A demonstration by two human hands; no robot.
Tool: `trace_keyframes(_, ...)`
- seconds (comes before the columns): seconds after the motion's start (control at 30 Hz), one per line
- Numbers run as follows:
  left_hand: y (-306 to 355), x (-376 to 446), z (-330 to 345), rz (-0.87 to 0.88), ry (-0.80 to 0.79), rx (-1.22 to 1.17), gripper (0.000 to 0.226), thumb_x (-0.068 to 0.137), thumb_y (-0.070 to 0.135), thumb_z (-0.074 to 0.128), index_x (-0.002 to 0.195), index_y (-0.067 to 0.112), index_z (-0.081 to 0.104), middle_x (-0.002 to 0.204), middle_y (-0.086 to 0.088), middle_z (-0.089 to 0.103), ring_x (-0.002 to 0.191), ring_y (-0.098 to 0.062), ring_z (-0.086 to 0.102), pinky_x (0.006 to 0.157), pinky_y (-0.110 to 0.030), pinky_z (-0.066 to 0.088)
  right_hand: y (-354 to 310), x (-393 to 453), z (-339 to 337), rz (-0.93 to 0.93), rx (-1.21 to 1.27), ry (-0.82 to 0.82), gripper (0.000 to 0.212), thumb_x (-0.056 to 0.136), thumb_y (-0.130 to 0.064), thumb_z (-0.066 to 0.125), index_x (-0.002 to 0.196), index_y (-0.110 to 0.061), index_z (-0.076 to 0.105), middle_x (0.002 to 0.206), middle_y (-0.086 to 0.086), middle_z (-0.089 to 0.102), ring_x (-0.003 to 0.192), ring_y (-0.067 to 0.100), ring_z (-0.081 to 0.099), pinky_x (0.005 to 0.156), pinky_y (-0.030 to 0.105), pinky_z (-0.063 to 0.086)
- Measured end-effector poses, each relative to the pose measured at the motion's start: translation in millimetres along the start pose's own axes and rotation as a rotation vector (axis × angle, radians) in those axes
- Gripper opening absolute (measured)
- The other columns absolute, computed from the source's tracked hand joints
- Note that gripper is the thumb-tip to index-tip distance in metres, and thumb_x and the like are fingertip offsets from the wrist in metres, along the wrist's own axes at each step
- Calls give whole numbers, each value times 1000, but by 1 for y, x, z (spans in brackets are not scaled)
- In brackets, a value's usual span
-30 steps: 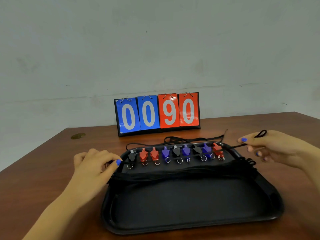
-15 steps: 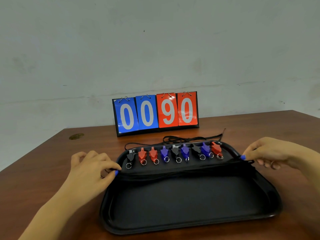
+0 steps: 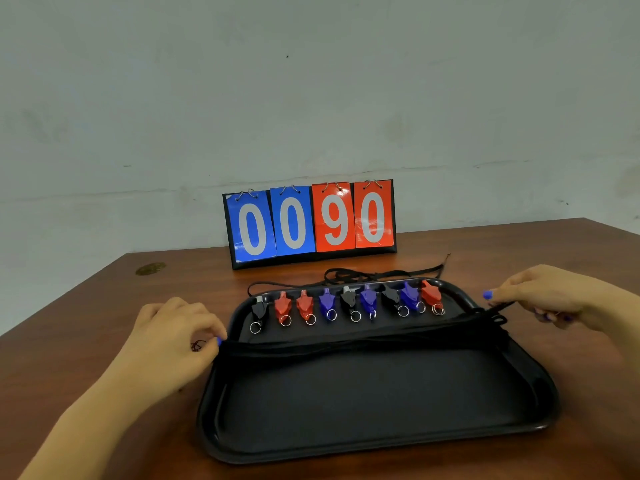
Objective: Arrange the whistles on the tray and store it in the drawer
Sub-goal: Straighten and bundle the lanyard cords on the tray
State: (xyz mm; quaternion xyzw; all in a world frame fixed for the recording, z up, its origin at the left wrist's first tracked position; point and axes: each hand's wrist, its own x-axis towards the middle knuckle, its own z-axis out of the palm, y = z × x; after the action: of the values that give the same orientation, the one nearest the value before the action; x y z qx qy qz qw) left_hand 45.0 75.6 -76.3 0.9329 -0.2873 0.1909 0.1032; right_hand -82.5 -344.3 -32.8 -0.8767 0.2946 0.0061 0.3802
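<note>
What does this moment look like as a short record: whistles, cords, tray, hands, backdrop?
whistles: nine in a row along the tray's far edge; from the left black, red, red, purple, black, purple, black, purple, red
cords: black bundle stretched across the tray; some loops trail behind it on the table
tray: black, near half bare
left hand: pinches the bundle's left end
right hand: pinches the right end
backdrop: scoreboard reading 0090; wooden table
drawer: not in view
</note>
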Motion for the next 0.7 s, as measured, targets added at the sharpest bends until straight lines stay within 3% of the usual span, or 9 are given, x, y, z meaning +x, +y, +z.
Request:
trace_keyframes(0.13, -1, 1, 1, 7, 38, -9, 29, 61, 46, 20, 63, 46, 49, 77, 24, 57, 83, -3, 43, 81, -26, 21, 2, 1, 0, 17, 1, 91, 31, 90, -35, 55, 85, -8, 69, 43, 2, 29, 40, 15, 27, 43, 19, 20)
trace_keyframes(0.3, -1, 0, 0, 41, 88, -50, 30, 62, 43, 23, 64, 40, 54, 73, 18, 59, 79, -11, 50, 74, -30, 28, 4, 6, 5, -6, -86, 185, 33, 93, -33, 52, 80, -6, 67, 34, -1, 27, 39, 17, 26, 43, 20, 23)
trace_keyframes(0.4, 2, 2, 2, 3, 149, -190, 31, 65, 37, 29, 75, 34, 58, 75, 13, 60, 79, -5, 51, 72, -35, 38, 1, 11, 11, -67, -181, 263, 29, 92, -34, 51, 80, -13, 67, 51, 4, 49, 43, 18, 38, 48, 23, 33)
trace_keyframes(0.47, 12, 2, 9, 44, 179, -253, 32, 64, 35, 32, 86, 37, 55, 85, 15, 60, 77, -1, 49, 70, -35, 41, -2, 13, 18, -131, -245, 346, 22, 91, -36, 53, 80, -21, 64, 75, 5, 61, 64, 22, 54, 62, 29, 44)
trace_keyframes(0.5, 19, 1, 13, 84, 181, -259, 29, 65, 31, 33, 84, 36, 55, 79, 17, 60, 75, 0, 47, 70, -35, 41, -4, 12, 22, -165, -266, 382, 18, 90, -37, 53, 80, -25, 62, 84, 3, 62, 75, 23, 57, 70, 32, 47)
trace_keyframes(0.57, 33, -2, 22, 162, 181, -242, 24, 67, 25, 35, 78, 36, 54, 70, 21, 56, 74, 3, 45, 76, -32, 38, -10, 10, 32, -242, -290, 418, 16, 90, -38, 51, 80, -29, 59, 86, -1, 62, 81, 21, 60, 77, 36, 50)
trace_keyframes(0.7, 49, -5, 30, 246, 213, -190, 24, 70, 22, 36, 74, 37, 54, 72, 22, 53, 77, 5, 42, 78, -21, 28, -23, 9, 49, -362, -338, 416, 14, 90, -38, 51, 77, -36, 56, 80, -12, 62, 79, 14, 61, 76, 37, 53)
